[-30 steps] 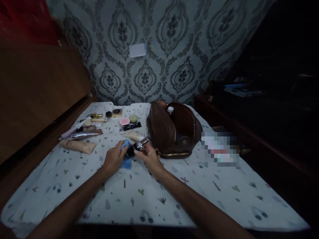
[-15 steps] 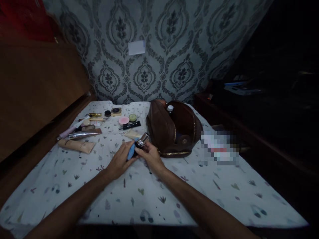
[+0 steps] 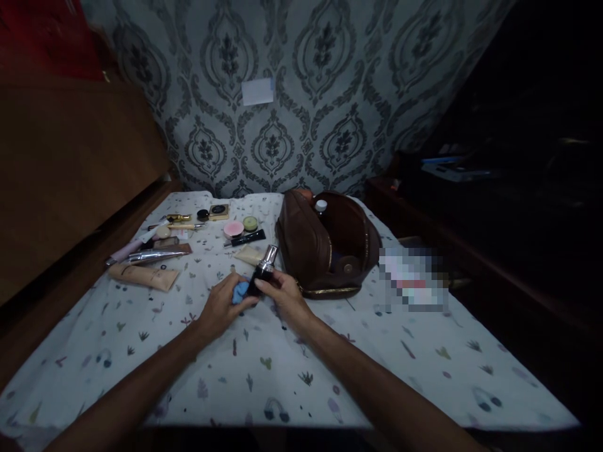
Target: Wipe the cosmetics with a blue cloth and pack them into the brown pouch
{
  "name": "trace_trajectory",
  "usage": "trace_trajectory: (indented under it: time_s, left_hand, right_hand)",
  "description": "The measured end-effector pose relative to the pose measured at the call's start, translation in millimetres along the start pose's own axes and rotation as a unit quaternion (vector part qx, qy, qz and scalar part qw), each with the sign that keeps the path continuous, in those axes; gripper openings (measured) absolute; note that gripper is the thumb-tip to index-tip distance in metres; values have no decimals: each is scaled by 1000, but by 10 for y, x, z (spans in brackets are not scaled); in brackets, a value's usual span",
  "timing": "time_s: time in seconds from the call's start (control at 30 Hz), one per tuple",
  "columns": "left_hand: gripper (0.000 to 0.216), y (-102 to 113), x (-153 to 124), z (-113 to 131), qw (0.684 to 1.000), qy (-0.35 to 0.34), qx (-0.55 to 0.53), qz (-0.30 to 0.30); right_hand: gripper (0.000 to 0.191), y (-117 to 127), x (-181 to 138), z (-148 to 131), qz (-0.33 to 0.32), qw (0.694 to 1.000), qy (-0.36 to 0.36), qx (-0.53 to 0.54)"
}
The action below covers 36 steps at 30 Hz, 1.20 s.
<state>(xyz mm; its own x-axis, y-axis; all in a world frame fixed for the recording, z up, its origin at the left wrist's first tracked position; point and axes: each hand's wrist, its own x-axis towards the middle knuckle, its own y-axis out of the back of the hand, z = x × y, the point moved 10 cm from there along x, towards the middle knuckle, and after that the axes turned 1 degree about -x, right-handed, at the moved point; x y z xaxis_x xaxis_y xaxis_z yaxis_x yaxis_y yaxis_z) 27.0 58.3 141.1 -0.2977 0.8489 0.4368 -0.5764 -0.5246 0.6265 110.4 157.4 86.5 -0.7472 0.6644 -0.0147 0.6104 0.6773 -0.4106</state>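
A dark bottle with a clear, silver-collared cap [image 3: 262, 271] is gripped in my right hand [image 3: 286, 296], tilted with its cap up and to the right. Bunched in the fingers of my left hand [image 3: 223, 306] is a blue cloth [image 3: 240, 292], close against the bottle's lower left side. Just beyond the bottle lies a cream-coloured tube [image 3: 248, 255]. To the right of my hands stands a brown bag [image 3: 301, 245], unzipped, with a white-capped bottle [image 3: 321, 206] inside it.
Several cosmetics lie at the left, among them a beige tube [image 3: 144, 276] and a silver tube [image 3: 157, 253]. A pink round compact [image 3: 233, 229], a green-lidded jar [image 3: 250, 223] and a black tube [image 3: 245, 238] lie behind my hands. A blurred-out item [image 3: 414, 279] is right of the bag.
The blue cloth has come down off the bottle's side and is more bunched in my left hand. More of the dark bottle shows, and it stands more upright.
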Motion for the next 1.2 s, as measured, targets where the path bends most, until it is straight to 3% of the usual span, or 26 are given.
trace_trajectory:
  time_s: [0.13, 0.23, 0.3, 0.4, 0.5, 0.67, 0.97, 1.2]
  left_hand:
    - [18, 185, -33, 57, 996, 32, -26, 78]
    - [21, 283, -70, 150, 990, 8, -36, 135]
    - [36, 196, -64, 250, 993, -41, -29, 106]
    - [71, -82, -65, 380, 992, -124, 11, -2]
    - [90, -223, -76, 369, 984, -158, 57, -57]
    - [80, -144, -48, 220, 987, -141, 62, -48]
    - [42, 50, -94, 345, 976, -185, 90, 63]
    - [30, 95, -43, 258, 988, -143, 31, 43]
  right_hand:
    - [47, -32, -29, -69, -1, 1000, 27, 8]
    - [51, -100, -58, -105, -18, 999, 49, 0]
    - [51, -136, -75, -74, -24, 999, 37, 12]
    - [51, -231, -94, 27, -57, 993, -23, 98]
    - [48, -333, -106, 81, -101, 976, -78, 177]
    - [36, -308, -76, 80, -107, 964, -89, 225]
    - [56, -240, -101, -5, -71, 984, -46, 157]
    - [55, -91, -81, 42, 11, 991, -51, 126]
